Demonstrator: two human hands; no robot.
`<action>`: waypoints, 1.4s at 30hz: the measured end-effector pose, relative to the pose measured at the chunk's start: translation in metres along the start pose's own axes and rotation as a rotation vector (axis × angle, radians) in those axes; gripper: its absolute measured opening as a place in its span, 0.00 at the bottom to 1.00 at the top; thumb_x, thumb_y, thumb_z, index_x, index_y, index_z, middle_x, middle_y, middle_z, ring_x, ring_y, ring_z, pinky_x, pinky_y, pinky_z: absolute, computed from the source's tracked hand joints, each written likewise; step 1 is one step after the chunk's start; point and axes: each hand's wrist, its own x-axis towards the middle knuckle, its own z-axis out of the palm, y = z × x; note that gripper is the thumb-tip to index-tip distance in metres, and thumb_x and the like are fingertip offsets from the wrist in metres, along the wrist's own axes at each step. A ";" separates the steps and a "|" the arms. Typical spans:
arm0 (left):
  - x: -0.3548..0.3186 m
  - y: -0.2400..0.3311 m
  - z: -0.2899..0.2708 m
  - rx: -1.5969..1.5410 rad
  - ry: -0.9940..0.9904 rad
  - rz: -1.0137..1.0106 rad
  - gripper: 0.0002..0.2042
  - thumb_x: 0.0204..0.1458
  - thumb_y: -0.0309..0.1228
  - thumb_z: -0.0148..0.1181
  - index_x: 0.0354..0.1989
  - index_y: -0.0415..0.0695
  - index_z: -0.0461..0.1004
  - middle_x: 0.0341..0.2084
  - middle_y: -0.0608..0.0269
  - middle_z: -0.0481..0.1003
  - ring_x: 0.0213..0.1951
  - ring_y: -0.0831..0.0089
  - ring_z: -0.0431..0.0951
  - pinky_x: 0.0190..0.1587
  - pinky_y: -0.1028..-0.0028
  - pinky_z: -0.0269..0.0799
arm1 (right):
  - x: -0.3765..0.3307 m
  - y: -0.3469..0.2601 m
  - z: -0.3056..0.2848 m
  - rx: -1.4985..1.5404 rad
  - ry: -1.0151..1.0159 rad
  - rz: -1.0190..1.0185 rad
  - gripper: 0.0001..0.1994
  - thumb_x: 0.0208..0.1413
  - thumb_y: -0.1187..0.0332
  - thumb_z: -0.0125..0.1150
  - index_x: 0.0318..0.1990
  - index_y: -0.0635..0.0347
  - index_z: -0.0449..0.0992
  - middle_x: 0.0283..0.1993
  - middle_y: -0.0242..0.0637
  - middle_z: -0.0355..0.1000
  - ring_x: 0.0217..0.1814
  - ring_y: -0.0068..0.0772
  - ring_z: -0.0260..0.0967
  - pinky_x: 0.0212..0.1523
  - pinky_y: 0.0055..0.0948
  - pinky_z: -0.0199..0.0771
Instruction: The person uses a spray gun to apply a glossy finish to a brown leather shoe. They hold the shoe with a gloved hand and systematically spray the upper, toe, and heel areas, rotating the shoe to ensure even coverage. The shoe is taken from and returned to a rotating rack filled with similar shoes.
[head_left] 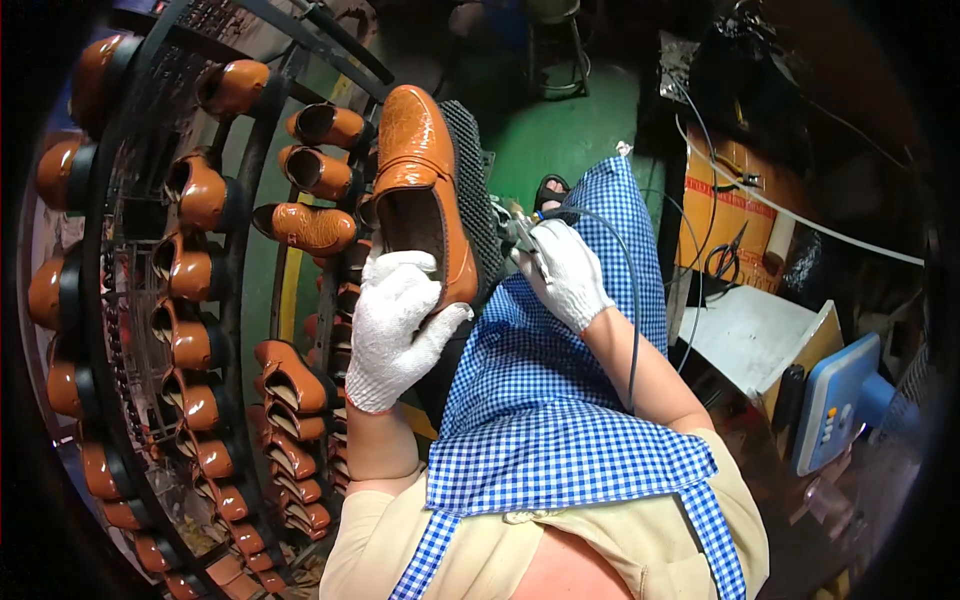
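My left hand (393, 320), in a white knitted glove, grips a glossy brown loafer (412, 140) at its heel end. The fingers reach over the shoe's opening and the thumb lies along its side. The loafer is held up with its toe pointing away, tilted so that its black textured sole (468, 180) faces right. Close beside the sole is my right hand (567, 272), also gloved, closed around a metal spray gun (517, 232). A dark air hose (632, 275) runs from the gun over my right forearm. The trigger finger's exact position is hard to make out.
Along the left, a dark metal rack (232, 290) carries rows of several similar brown shoes (200, 190). At right are a cardboard box (735, 200), black scissors (727, 255), a white board (745, 335) and a blue fan (838, 400). A stool (560, 50) stands far ahead.
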 end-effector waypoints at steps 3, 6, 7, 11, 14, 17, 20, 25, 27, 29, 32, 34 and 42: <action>0.001 0.003 0.003 0.016 -0.001 -0.011 0.11 0.42 0.25 0.75 0.33 0.38 0.80 0.31 0.56 0.76 0.49 0.51 0.76 0.53 0.56 0.69 | 0.005 0.012 0.020 -0.009 -0.042 0.034 0.11 0.58 0.61 0.69 0.43 0.55 0.80 0.37 0.42 0.75 0.39 0.48 0.77 0.39 0.43 0.79; 0.001 0.008 0.007 0.059 0.042 -0.027 0.14 0.42 0.26 0.77 0.36 0.40 0.79 0.34 0.57 0.77 0.51 0.51 0.77 0.63 0.50 0.65 | 0.006 0.031 0.047 -0.001 0.004 0.001 0.12 0.58 0.59 0.69 0.44 0.55 0.80 0.36 0.43 0.75 0.38 0.48 0.77 0.38 0.43 0.79; -0.001 0.008 0.008 0.074 0.069 -0.032 0.15 0.42 0.27 0.77 0.37 0.41 0.79 0.35 0.57 0.77 0.51 0.50 0.78 0.68 0.47 0.63 | 0.006 0.034 0.053 -0.002 0.006 -0.024 0.13 0.57 0.59 0.69 0.43 0.56 0.79 0.37 0.44 0.75 0.38 0.48 0.77 0.38 0.44 0.79; -0.015 0.010 0.019 0.147 0.225 -0.009 0.19 0.47 0.28 0.76 0.48 0.44 0.77 0.42 0.59 0.78 0.54 0.50 0.77 0.72 0.42 0.58 | -0.007 0.040 0.061 0.113 -0.088 -0.056 0.13 0.56 0.61 0.70 0.41 0.57 0.76 0.39 0.42 0.73 0.42 0.49 0.75 0.41 0.44 0.77; -0.033 0.012 0.015 0.064 0.266 -0.058 0.21 0.47 0.17 0.71 0.52 0.43 0.76 0.50 0.55 0.76 0.59 0.52 0.75 0.69 0.49 0.65 | -0.013 0.031 0.039 0.121 -0.128 -0.114 0.13 0.55 0.60 0.70 0.42 0.56 0.78 0.41 0.41 0.75 0.43 0.47 0.78 0.41 0.43 0.81; -0.032 0.014 0.006 0.103 0.224 -0.041 0.22 0.46 0.15 0.70 0.51 0.44 0.78 0.49 0.55 0.77 0.56 0.53 0.76 0.62 0.54 0.70 | -0.015 0.019 -0.006 0.173 -0.143 0.006 0.11 0.59 0.60 0.70 0.43 0.54 0.79 0.41 0.40 0.73 0.40 0.44 0.77 0.38 0.40 0.81; -0.026 0.020 -0.004 0.194 0.150 -0.012 0.22 0.44 0.14 0.70 0.49 0.45 0.80 0.47 0.56 0.78 0.52 0.54 0.78 0.56 0.58 0.73 | -0.018 0.013 -0.037 0.363 -0.088 0.087 0.12 0.62 0.61 0.68 0.46 0.58 0.80 0.39 0.40 0.72 0.37 0.44 0.76 0.39 0.37 0.79; -0.022 0.024 -0.007 0.235 0.119 -0.014 0.20 0.43 0.14 0.72 0.46 0.45 0.80 0.44 0.57 0.78 0.48 0.55 0.78 0.53 0.60 0.74 | -0.014 -0.005 -0.058 0.695 -0.167 0.041 0.09 0.64 0.64 0.65 0.44 0.59 0.79 0.37 0.43 0.72 0.39 0.47 0.74 0.40 0.40 0.76; -0.021 0.023 -0.008 0.236 0.113 -0.023 0.19 0.44 0.15 0.72 0.46 0.45 0.81 0.44 0.57 0.78 0.48 0.56 0.78 0.52 0.61 0.74 | -0.013 -0.008 -0.056 0.736 -0.176 0.047 0.09 0.64 0.63 0.65 0.43 0.58 0.78 0.36 0.42 0.72 0.37 0.48 0.73 0.38 0.40 0.74; -0.023 0.022 -0.009 0.240 0.115 -0.034 0.18 0.45 0.16 0.73 0.45 0.45 0.81 0.44 0.57 0.78 0.48 0.56 0.78 0.52 0.61 0.74 | -0.012 -0.009 -0.057 0.752 -0.241 0.066 0.11 0.66 0.61 0.63 0.45 0.59 0.79 0.37 0.41 0.71 0.37 0.43 0.72 0.39 0.36 0.73; -0.026 0.018 -0.009 0.209 0.128 -0.044 0.18 0.45 0.15 0.72 0.45 0.45 0.81 0.44 0.57 0.78 0.48 0.56 0.78 0.52 0.61 0.74 | -0.012 -0.009 -0.052 0.751 -0.225 0.044 0.10 0.65 0.61 0.65 0.43 0.58 0.78 0.35 0.41 0.71 0.35 0.45 0.72 0.37 0.38 0.72; -0.027 0.018 -0.010 0.210 0.131 -0.053 0.18 0.44 0.15 0.72 0.45 0.45 0.81 0.44 0.57 0.79 0.48 0.56 0.79 0.53 0.60 0.75 | -0.011 -0.011 -0.050 0.750 -0.215 0.042 0.10 0.63 0.61 0.67 0.41 0.57 0.77 0.33 0.41 0.72 0.34 0.48 0.73 0.35 0.40 0.73; -0.020 0.015 -0.016 0.237 0.118 -0.006 0.20 0.37 0.15 0.74 0.41 0.46 0.83 0.39 0.59 0.80 0.44 0.55 0.81 0.48 0.61 0.78 | -0.004 -0.019 -0.045 0.770 -0.190 0.029 0.10 0.63 0.61 0.68 0.39 0.57 0.77 0.31 0.41 0.72 0.32 0.47 0.72 0.33 0.39 0.73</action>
